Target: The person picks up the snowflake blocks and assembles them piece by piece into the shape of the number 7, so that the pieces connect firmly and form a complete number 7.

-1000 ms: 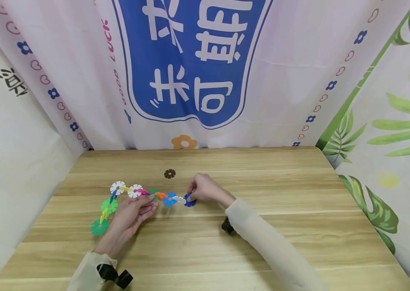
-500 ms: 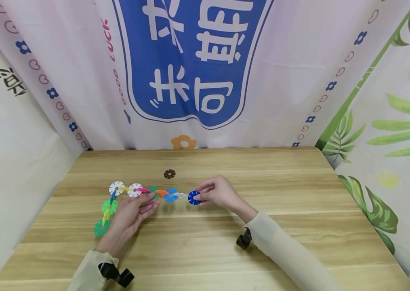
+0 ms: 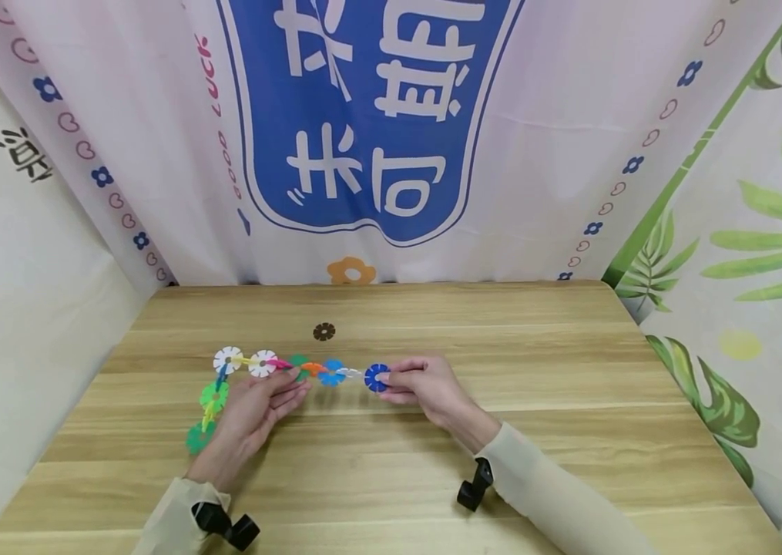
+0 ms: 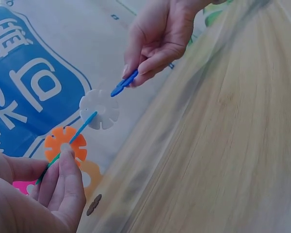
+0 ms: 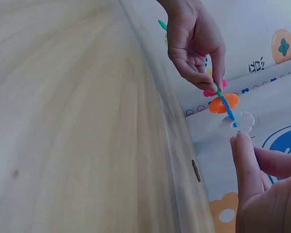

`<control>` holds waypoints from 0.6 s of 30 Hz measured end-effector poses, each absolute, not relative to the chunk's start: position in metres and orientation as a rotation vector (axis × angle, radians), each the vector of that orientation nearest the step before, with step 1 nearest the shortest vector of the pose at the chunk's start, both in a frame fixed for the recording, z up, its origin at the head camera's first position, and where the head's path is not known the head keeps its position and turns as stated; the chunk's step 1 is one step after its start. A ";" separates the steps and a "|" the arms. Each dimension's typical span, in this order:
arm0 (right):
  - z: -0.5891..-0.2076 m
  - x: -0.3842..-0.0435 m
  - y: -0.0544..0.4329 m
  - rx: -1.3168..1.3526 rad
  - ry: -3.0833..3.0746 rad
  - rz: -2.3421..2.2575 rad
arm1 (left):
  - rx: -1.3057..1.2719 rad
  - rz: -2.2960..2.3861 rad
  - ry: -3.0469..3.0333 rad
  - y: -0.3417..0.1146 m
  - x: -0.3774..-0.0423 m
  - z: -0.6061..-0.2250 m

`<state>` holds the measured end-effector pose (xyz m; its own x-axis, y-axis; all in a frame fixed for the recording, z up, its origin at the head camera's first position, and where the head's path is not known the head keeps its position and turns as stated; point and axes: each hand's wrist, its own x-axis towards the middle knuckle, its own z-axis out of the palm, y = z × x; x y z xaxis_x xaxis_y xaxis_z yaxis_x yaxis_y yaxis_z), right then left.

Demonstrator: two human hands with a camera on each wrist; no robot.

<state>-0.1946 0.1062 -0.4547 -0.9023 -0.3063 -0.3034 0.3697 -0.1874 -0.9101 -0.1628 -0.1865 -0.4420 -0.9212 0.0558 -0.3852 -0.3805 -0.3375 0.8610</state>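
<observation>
A chain of slotted plastic snowflake discs, with a white disc (image 3: pixel 227 360) at its bend, runs across the left half of the table in the head view. My left hand (image 3: pixel 255 412) pinches a green snowflake disc (image 4: pixel 49 167) in that chain between thumb and fingers. Beyond it follow an orange disc (image 4: pixel 70 143), a light blue disc (image 3: pixel 331 373) and a white end disc (image 4: pixel 99 109). Thumb and fingers of my right hand (image 3: pixel 435 393) pinch a dark blue snowflake disc (image 3: pixel 377 378), whose edge is right at the white end disc.
One brown snowflake disc (image 3: pixel 324 331) lies flat on the wooden table (image 3: pixel 536 347) behind the chain. Printed cloth (image 3: pixel 543 154) hangs along the table's back edge. The chain's other end, a green disc (image 3: pixel 199 438), hangs beside the left wrist.
My right hand has moved right and a little nearer the body, turning the dark blue disc with it. The chain in my left hand has shifted slightly right. The brown disc lies still.
</observation>
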 end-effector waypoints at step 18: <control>-0.472 -0.188 0.103 0.162 1.557 -2.199 | -0.440 2.248 1.703 -0.172 -0.164 -0.451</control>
